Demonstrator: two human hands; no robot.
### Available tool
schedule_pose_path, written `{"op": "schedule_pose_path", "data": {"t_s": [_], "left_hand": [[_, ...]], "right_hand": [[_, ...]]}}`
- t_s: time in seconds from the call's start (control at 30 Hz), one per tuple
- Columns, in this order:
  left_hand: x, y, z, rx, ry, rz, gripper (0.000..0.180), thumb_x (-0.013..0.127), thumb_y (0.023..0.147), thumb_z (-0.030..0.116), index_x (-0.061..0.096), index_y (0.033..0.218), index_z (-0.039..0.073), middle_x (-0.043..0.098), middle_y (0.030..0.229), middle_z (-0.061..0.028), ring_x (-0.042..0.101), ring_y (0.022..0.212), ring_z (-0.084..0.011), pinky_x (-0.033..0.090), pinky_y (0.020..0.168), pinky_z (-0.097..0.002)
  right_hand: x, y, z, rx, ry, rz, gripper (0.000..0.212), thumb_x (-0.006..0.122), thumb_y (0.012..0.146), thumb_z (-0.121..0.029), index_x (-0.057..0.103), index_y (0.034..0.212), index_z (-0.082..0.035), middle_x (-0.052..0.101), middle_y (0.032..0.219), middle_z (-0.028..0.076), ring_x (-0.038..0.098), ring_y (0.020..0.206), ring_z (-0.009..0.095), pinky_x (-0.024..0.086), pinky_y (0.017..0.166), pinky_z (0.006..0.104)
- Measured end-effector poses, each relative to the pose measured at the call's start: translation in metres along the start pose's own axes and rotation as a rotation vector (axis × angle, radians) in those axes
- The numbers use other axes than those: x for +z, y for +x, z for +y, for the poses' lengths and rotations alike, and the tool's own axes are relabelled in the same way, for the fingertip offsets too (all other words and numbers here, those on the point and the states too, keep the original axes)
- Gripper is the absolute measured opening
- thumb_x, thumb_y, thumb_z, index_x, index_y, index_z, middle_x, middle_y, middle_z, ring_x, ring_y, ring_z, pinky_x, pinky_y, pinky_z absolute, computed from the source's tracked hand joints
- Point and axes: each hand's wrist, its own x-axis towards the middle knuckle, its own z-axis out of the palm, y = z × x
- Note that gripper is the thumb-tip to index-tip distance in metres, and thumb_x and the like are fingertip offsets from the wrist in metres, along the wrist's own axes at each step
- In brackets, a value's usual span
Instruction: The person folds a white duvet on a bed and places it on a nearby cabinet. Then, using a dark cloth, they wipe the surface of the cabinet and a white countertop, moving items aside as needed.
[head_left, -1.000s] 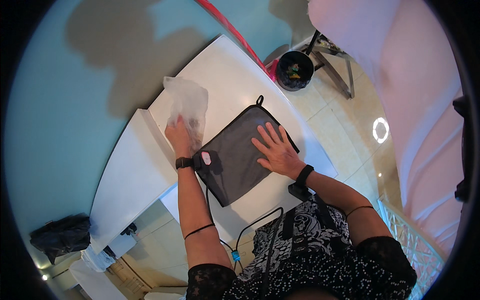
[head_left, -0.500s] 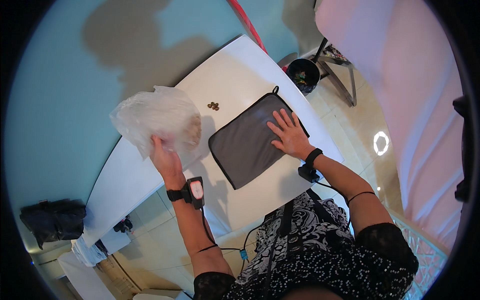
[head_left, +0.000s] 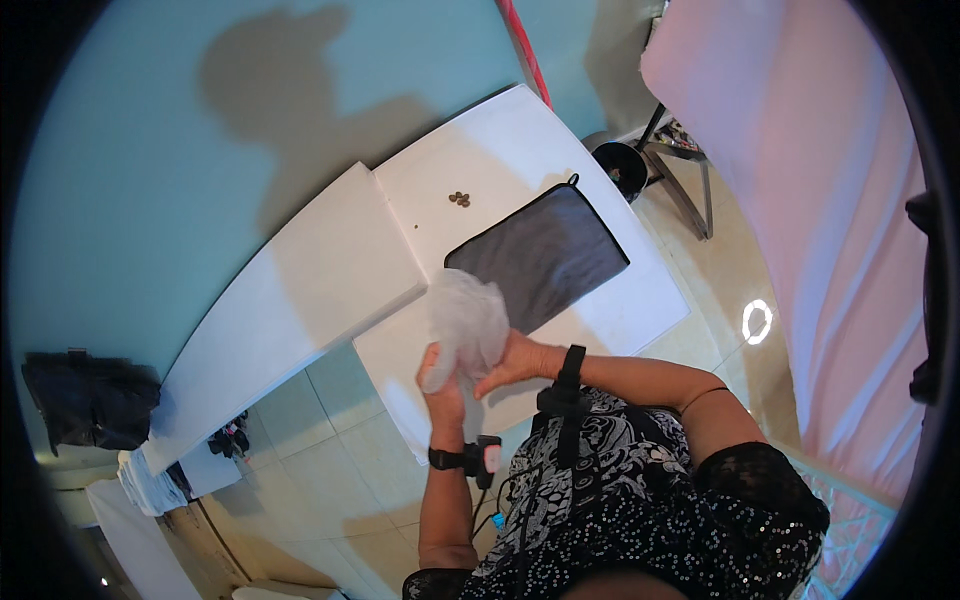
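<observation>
A crumpled, whitish translucent plastic bag point(head_left: 470, 312) is bunched between my two hands over the table's near part. My left hand point(head_left: 441, 388) is closed on the bag's lower left side. On the other side my right hand point(head_left: 517, 362) grips it too, its fingers partly hidden behind the plastic. What the bag holds, if anything, cannot be made out. Just beyond it lies a flat grey cloth point(head_left: 545, 255) with black edging and a small loop at its far corner; the bag covers its near left part. Several small brown nut-like pieces point(head_left: 459, 199) sit in a cluster farther off.
The white table point(head_left: 640, 300) meets a slightly raised white surface point(head_left: 300, 270) running left along the blue wall. A black bag point(head_left: 90, 400) is at the far left. Past the table's right end stand a dark bin point(head_left: 620, 170) and a metal-legged stand point(head_left: 680, 190); pink fabric point(head_left: 760, 200) hangs right.
The plastic bag has come from the left toward me and is now bunched up. My right hand has left the grey cloth and joined my left on the bag.
</observation>
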Motion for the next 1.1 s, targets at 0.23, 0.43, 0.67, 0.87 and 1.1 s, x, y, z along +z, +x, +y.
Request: {"op": "schedule_pose_path", "data": {"t_s": [0.23, 0.43, 0.67, 0.87, 1.1], "left_hand": [[0.0, -0.024, 0.012, 0.137, 0.232, -0.178, 0.039, 0.064, 0.076, 0.002, 0.055, 0.114, 0.0, 0.055, 0.114, -0.0108, 0.054, 0.105, -0.0214, 0.041, 0.092, -0.0311], [-0.036, -0.031, -0.003, 0.079, 0.262, -0.126, 0.079, 0.072, 0.066, 0.009, 0.038, 0.137, 0.001, 0.041, 0.14, -0.0145, 0.043, 0.126, -0.0243, 0.038, 0.101, -0.0349], [-0.038, -0.051, -0.036, 0.082, 0.244, -0.055, 0.057, 0.066, 0.08, 0.024, 0.046, 0.13, 0.004, 0.046, 0.135, -0.0146, 0.046, 0.123, -0.0236, 0.04, 0.099, -0.0347], [-0.042, -0.077, -0.06, -0.178, 0.184, -0.225, 0.047, 0.057, 0.087, 0.025, 0.048, 0.128, 0.003, 0.05, 0.13, -0.0134, 0.048, 0.119, -0.0223, 0.039, 0.099, -0.0341], [-0.031, -0.072, -0.075, -0.195, 0.086, -0.155, 0.039, 0.046, 0.095, 0.027, 0.052, 0.124, 0.002, 0.055, 0.124, -0.012, 0.05, 0.115, -0.0209, 0.039, 0.099, -0.0334]], "right_hand": [[0.029, -0.01, -0.013, 0.314, 0.08, -0.094, 0.051, 0.07, 0.078, -0.023, 0.052, 0.123, -0.007, 0.057, 0.118, 0.015, 0.052, 0.112, 0.029, 0.041, 0.095, 0.0378], [0.028, -0.009, -0.02, 0.288, 0.24, 0.087, 0.041, 0.068, 0.08, -0.018, 0.056, 0.117, -0.007, 0.057, 0.118, 0.016, 0.053, 0.111, 0.028, 0.042, 0.095, 0.0363], [0.039, 0.002, -0.039, -0.17, -0.453, -0.121, 0.048, 0.071, 0.076, -0.024, 0.054, 0.118, -0.009, 0.052, 0.125, 0.012, 0.043, 0.125, 0.029, 0.033, 0.104, 0.0448], [0.042, 0.001, -0.053, -0.333, -0.748, -0.112, 0.043, 0.069, 0.067, -0.025, 0.062, 0.108, -0.012, 0.043, 0.137, 0.014, 0.038, 0.13, 0.03, 0.024, 0.106, 0.0555], [0.041, 0.017, -0.07, -0.213, -0.912, -0.416, 0.04, 0.067, 0.068, -0.024, 0.065, 0.105, -0.007, 0.049, 0.132, 0.016, 0.041, 0.128, 0.03, 0.026, 0.102, 0.0609]]}}
